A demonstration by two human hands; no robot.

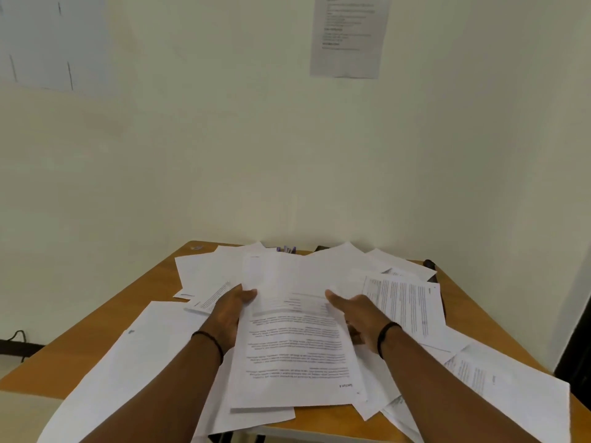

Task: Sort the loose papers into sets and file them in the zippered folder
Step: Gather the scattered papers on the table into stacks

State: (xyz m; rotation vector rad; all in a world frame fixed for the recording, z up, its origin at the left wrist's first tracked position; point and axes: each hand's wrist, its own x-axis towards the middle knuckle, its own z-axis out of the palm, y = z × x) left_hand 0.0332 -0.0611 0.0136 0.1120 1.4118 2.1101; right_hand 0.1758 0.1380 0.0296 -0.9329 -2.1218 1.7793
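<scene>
**Two hands holding one paper stack above a bench strewn with loose sheets**

Two hands are in view, one at each side of a stack of papers (287,340) raised over the middle of the bench (150,282). The left hand (228,310) grips the stack's left edge: its thumb lies on the top sheet and its fingers pass beneath. The right hand (358,318) grips the right edge the same way, thumb on top, fingers curled under the paper. Each wrist carries one dark band (208,342) (two bands in total).

The top sheet of the held stack shows printed paragraphs that read upside down from this view. How many sheets the stack contains cannot be told; at least two edges show along its near end.

Loose sheets (204,273) cover most of the bench, overlapping one another. About a dozen can be made out, though an exact count is not possible where they overlap. At least three show printed text, one of them (406,302) just beside the right hand. One large blank sheet (128,372) lies at the near left and overhangs the bench edge.

At the far edge, partly hidden by paper, lie purple pens (286,249) (number unclear) and two dark objects (430,263), both too covered to identify.

Two papers hang on the wall: one printed notice (348,36) at upper right, one pale sheet (48,43) at upper left.
</scene>
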